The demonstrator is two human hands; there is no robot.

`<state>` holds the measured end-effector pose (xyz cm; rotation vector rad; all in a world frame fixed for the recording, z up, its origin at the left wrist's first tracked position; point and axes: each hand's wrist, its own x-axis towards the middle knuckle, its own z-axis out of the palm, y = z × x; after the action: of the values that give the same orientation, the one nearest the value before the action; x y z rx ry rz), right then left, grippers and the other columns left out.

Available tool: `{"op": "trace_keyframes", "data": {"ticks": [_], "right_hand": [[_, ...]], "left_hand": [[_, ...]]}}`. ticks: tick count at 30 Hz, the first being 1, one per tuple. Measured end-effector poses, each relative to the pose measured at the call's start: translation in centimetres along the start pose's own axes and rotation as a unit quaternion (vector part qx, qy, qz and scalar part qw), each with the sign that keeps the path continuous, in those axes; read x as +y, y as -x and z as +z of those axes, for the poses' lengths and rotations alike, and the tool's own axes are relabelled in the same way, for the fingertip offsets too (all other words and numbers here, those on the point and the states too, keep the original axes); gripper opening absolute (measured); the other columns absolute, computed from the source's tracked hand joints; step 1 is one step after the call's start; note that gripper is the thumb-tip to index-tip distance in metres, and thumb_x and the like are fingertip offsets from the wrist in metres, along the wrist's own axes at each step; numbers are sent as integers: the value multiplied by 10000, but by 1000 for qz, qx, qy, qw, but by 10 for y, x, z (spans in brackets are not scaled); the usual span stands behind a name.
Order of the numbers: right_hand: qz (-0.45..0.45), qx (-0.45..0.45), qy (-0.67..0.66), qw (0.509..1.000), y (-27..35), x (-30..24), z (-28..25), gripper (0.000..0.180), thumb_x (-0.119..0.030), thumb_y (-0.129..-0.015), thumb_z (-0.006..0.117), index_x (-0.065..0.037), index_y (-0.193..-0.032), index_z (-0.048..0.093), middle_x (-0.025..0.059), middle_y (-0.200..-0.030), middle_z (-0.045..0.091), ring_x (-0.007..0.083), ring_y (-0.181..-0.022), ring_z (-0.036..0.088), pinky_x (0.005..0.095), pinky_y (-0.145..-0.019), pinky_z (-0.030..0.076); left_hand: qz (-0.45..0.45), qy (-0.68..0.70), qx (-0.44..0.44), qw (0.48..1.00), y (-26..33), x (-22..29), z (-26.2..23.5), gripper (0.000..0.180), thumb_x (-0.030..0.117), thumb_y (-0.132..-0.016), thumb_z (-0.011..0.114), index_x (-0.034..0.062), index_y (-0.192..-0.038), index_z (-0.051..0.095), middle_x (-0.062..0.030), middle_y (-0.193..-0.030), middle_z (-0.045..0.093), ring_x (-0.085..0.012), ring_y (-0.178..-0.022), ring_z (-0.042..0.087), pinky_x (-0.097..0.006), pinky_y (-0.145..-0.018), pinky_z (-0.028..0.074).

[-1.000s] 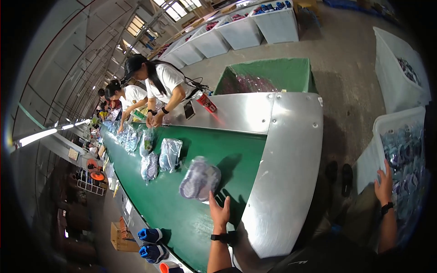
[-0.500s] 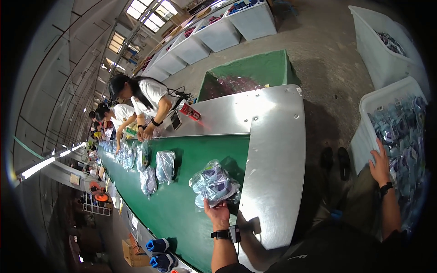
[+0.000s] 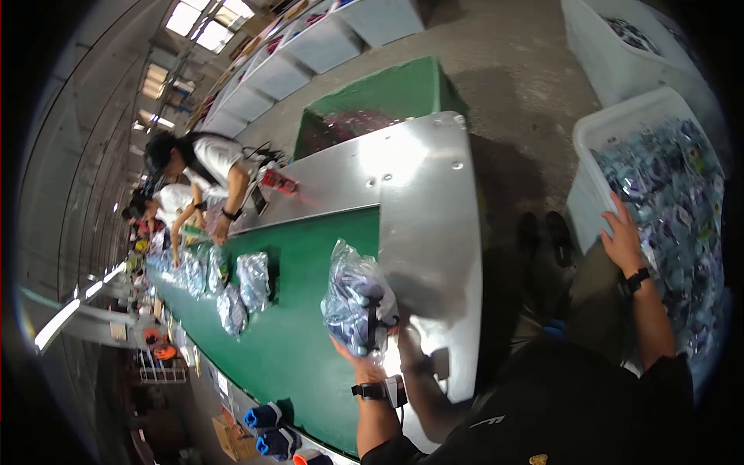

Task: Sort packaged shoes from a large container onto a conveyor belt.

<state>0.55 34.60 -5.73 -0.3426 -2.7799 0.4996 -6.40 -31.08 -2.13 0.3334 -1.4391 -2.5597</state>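
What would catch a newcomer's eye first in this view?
Probably the clear plastic bag of bluish items that the left hand lifts at the near end of the long green conveyor belt, beside its shiny metal plate. Next, the white bin on the right, heaped with similar bags, where the right hand rests. Further up the belt lie more bags, with other people bent over them.

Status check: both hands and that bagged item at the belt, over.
Left hand gripping clear bagged item, lifted at green belt edge. Right hand on white bin of packets. Other bags lie farther up the belt.
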Motion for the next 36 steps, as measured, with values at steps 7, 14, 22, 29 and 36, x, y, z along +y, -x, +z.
{"op": "trace_keyframes", "data": {"ticks": [7, 14, 22, 29, 36], "right_hand": [[-143, -44, -218, 964, -7, -100, -60, 751, -274, -769, 846, -111, -1440, 552, 161, -1491, 513, 375, -1411, 466, 494, -1149, 401], [-442, 5, -310, 842, 17, -150, -82, 767, -316, -889, 772, -117, -1563, 463, 161, -1517, 500, 362, -1358, 518, 491, -1108, 437], [-161, 74, -374, 910, 13, -83, -124, 778, -377, -778, 848, -37, -1417, 563, 173, -1202, 672, 340, -1094, 681, 423, -917, 555], [-8, 206, -9, 978, -55, 42, -214, 733, -367, -696, 916, -86, -1325, 665, 155, -1128, 703, 344, -1032, 680, 453, -908, 532], [62, 341, 211, 914, -66, 173, -217, 567, -305, -721, 843, -94, -1222, 682, 128, -1163, 630, 347, -1099, 614, 495, -920, 501]], "left_hand": [[-183, -163, -287, 926, 102, -65, -58, 556, 475, -1041, 495, 69, -1412, 571, -93, -1295, 655, -283, -1105, 656, -431, -948, 546], [-197, -322, -568, 731, 59, -117, 47, 514, 449, -1042, 512, 60, -1367, 596, -81, -1239, 674, -260, -1026, 675, -404, -879, 565], [-570, 136, -403, 703, 103, -105, 222, 666, 519, -1067, 474, 23, -1510, 471, -189, -1298, 659, -349, -1100, 667, -472, -928, 569], [-241, -237, -276, 900, 75, -74, 198, 415, 425, -1086, 517, 52, -1205, 656, -115, -1097, 731, -264, -975, 703, -370, -820, 558], [-232, -155, -157, 947, 71, -64, 168, 236, 246, -1084, 570, 36, -1164, 642, -78, -939, 679, -212, -866, 667, -298, -708, 546]]}}
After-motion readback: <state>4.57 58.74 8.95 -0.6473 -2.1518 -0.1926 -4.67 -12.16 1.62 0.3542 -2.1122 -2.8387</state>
